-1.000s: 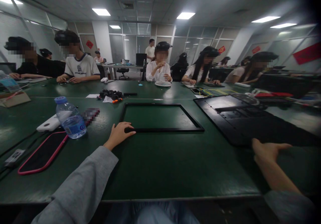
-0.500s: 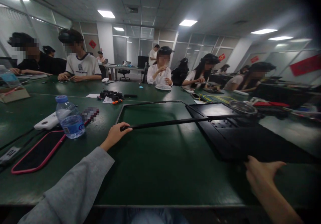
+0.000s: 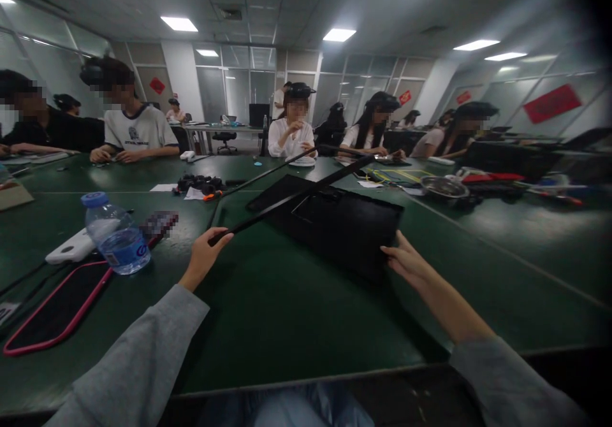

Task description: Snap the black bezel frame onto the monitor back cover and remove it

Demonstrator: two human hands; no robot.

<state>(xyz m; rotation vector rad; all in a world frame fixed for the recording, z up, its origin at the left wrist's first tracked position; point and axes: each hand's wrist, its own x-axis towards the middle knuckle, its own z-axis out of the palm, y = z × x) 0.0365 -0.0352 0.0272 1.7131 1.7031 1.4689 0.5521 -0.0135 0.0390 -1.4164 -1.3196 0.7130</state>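
Note:
My left hand (image 3: 206, 253) is closed on the near left corner of a thin black frame (image 3: 287, 201), whose far side is raised above the green table. In my right hand (image 3: 406, 258) is the right edge of a flat black panel (image 3: 344, 232), pinched between thumb and fingers. The panel is tilted and lies partly behind and under the frame's near bar. Whether panel and frame touch cannot be made out.
To the left stand a water bottle (image 3: 117, 236), a pink-edged phone (image 3: 60, 306) and a white device (image 3: 79, 242). Black items (image 3: 198, 185) lie beyond the frame. A metal bowl (image 3: 444, 188) is at the right. Several people sit around the green table (image 3: 287, 344).
My right hand has taken hold of the black panel and brought it left and up from the table. The frame has tilted, its right end raised. The view has turned slightly right.

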